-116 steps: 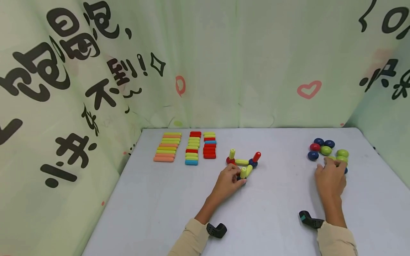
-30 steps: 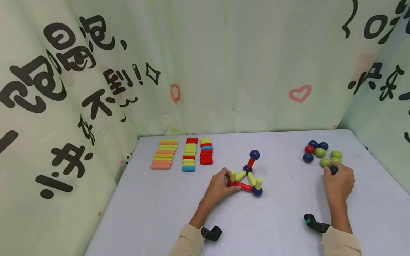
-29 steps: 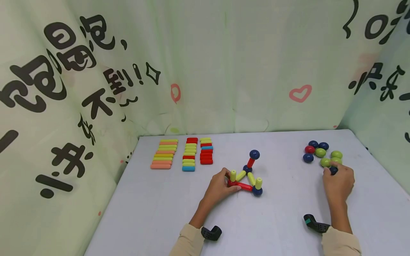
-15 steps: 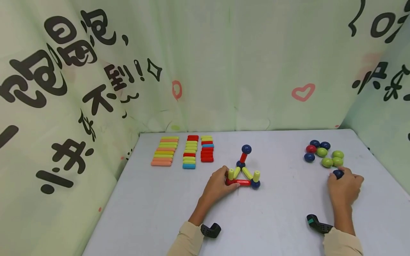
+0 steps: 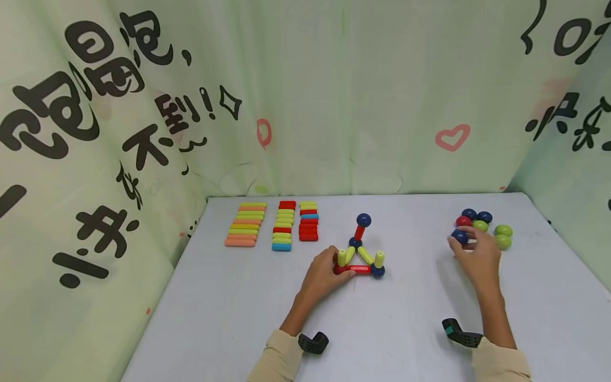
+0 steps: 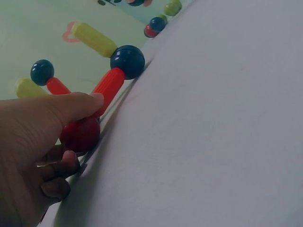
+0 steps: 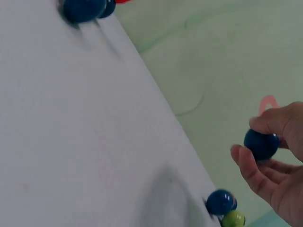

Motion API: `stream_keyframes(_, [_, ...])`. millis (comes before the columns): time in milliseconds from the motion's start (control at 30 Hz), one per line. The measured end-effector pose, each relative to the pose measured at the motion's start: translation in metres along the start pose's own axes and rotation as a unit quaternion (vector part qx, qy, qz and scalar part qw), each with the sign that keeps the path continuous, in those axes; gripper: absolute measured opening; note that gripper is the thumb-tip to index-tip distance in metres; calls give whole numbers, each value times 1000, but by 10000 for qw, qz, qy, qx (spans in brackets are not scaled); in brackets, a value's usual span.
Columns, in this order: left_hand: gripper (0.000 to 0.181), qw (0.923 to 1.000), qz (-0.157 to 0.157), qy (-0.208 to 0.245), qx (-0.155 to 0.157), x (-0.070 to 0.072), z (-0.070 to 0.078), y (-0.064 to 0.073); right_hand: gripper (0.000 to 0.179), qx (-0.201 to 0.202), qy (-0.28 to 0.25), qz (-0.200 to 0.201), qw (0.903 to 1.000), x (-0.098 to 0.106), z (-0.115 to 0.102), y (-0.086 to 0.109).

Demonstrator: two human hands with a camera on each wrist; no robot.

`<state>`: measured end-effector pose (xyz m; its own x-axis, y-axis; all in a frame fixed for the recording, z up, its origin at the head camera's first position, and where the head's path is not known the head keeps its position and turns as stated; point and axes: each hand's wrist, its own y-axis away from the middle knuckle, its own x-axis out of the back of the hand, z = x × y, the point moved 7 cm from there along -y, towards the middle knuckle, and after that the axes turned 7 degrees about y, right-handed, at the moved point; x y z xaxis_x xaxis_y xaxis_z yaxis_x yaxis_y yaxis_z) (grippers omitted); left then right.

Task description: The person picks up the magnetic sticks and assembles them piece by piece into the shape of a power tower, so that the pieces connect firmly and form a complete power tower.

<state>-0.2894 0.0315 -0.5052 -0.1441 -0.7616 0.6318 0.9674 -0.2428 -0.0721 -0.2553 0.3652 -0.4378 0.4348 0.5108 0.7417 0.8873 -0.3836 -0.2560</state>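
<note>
My left hand pinches the near-left corner of a triangular toy frame built from rods and balls. In the left wrist view the thumb lies on a red rod, by the dark red ball. Light green rods stand up at the two near corners. At the far corner a tilted red rod bears a blue ball. My right hand holds another blue ball between thumb and fingers, above the table. From the head, this ball overlaps the loose ball group.
Loose blue, red and green balls lie at the back right. Several rows of coloured rods lie at the back left on the white table. A printed curtain hangs behind.
The right hand has taken a blue ball from the group's near side and carried it left. The left hand has turned the frame and drawn it slightly left.
</note>
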Motion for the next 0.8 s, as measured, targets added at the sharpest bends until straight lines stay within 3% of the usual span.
stream_keyframes(100, [42, 10000, 87, -40, -5, 1, -1, 0, 46, 767, -533, -575, 9940, -18, -26, 5])
stream_keyframes(200, [42, 9999, 126, -51, -28, 1, -1, 0, 45, 1161, -1107, -1046, 9815, -36, -49, 12])
stream_keyframes(433, [42, 10000, 75, -54, -28, 1, 0, -1, 38, 1838, -1805, -1511, 9544, -51, -107, 37])
stream_keyframes(533, [42, 9999, 86, -53, -37, 2, 2, -1, 38, 1999, -1749, -1729, 9484, -59, -114, 42])
stream_keyframes(600, [42, 9999, 111, -63, -51, 2, 2, -1, 39, 2033, -1729, -1840, 9460, -70, -107, 40])
stream_keyframes(800, [42, 9999, 28, -121, -44, 2, 0, 0, 40, 1955, -1628, -2009, 9460, -77, -103, 41])
